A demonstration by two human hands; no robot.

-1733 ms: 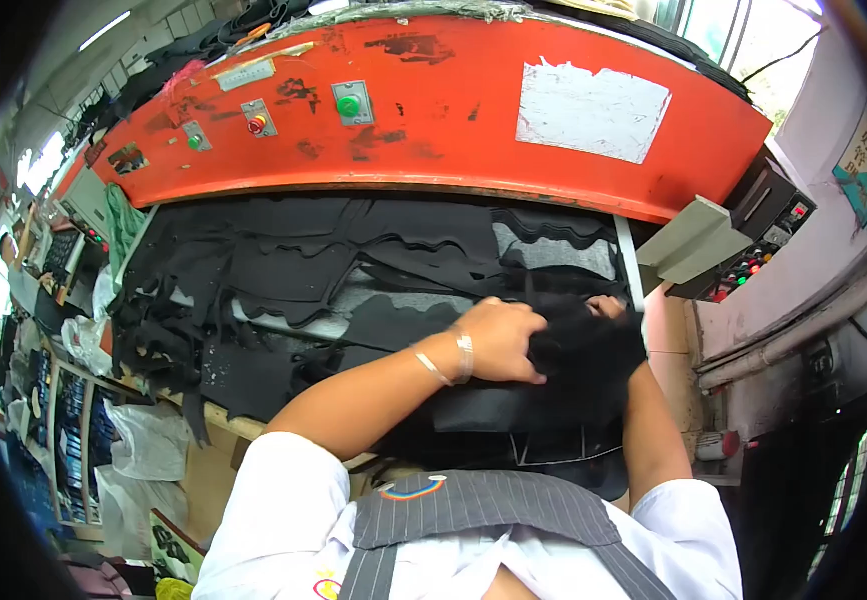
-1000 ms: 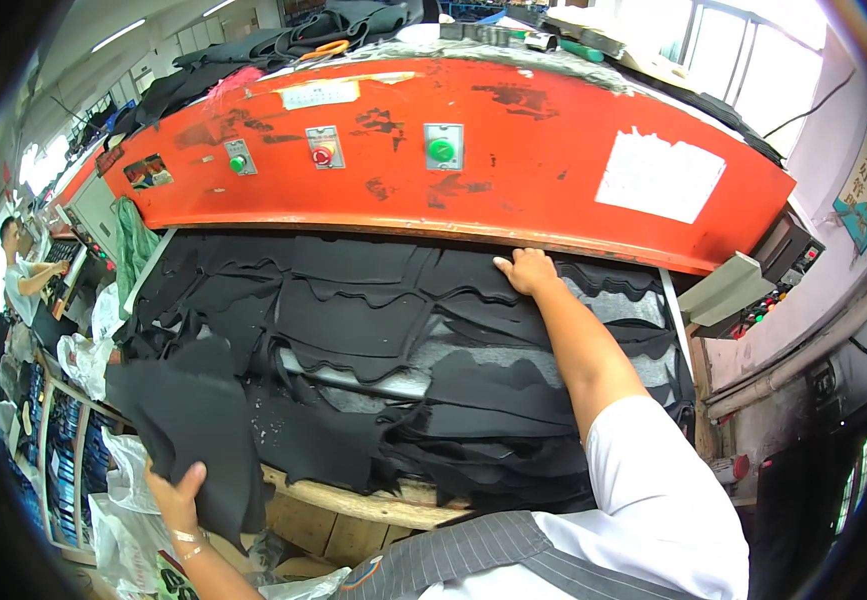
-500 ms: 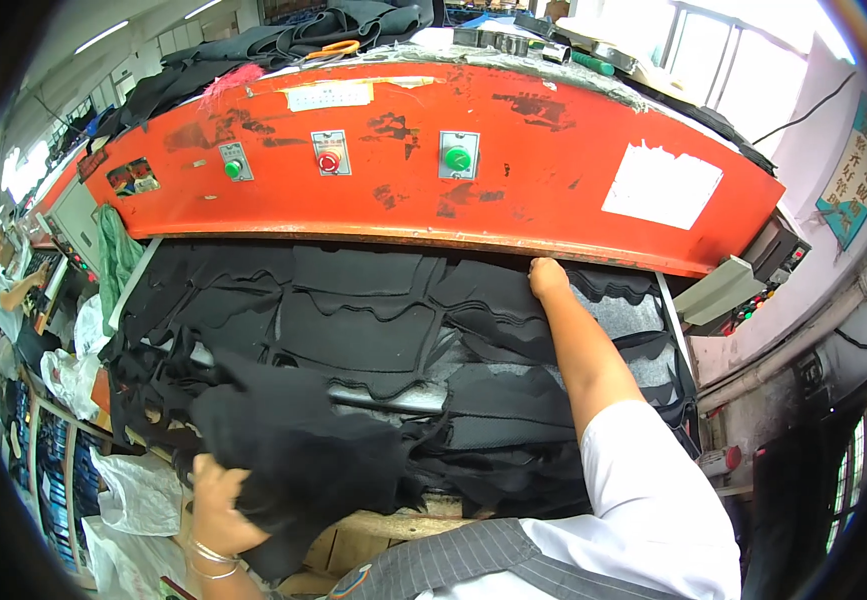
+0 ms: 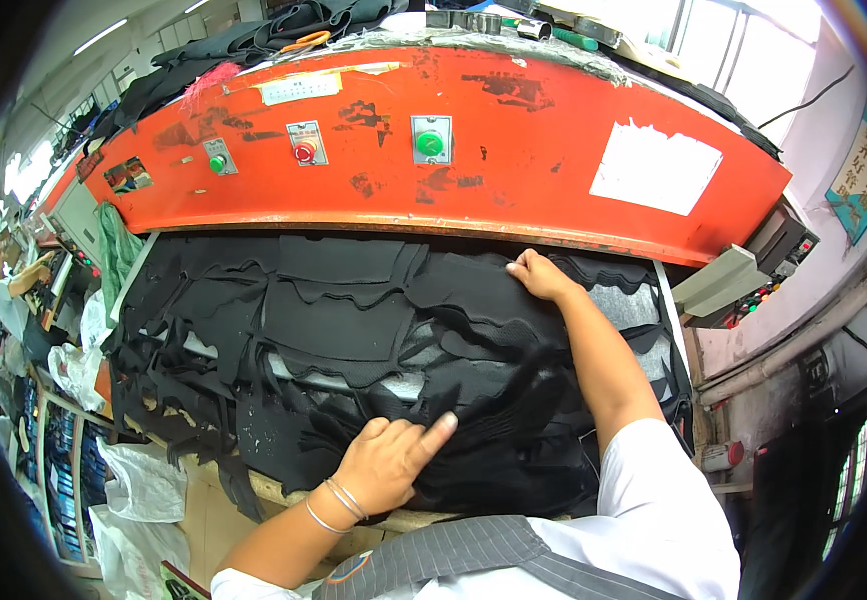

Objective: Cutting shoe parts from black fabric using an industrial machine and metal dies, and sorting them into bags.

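Observation:
Layered black fabric pieces [image 4: 338,325], some with wavy cut edges, cover the bed below the red machine beam. Near the front of the bed, my left hand [image 4: 378,465] is closed on a dark bunch of black fabric scrap [image 4: 503,455]. One digit points out to the right, and the fingertips under the hand are hidden. Farther back and to the right, my right hand [image 4: 541,275] pinches the upper edge of a flat black piece [image 4: 468,280] close under the beam.
The red beam [image 4: 513,210] spans the far side, with a large green button [image 4: 430,143] and a red button [image 4: 304,150]. White plastic bags [image 4: 143,485] lie at the left. A person [image 4: 11,290] works at the far left. A control box [image 4: 768,260] stands at right.
My left hand has moved right and farther in, taking the black scrap with it and uncovering fabric at the left. My right hand has shifted slightly left along the beam's underside.

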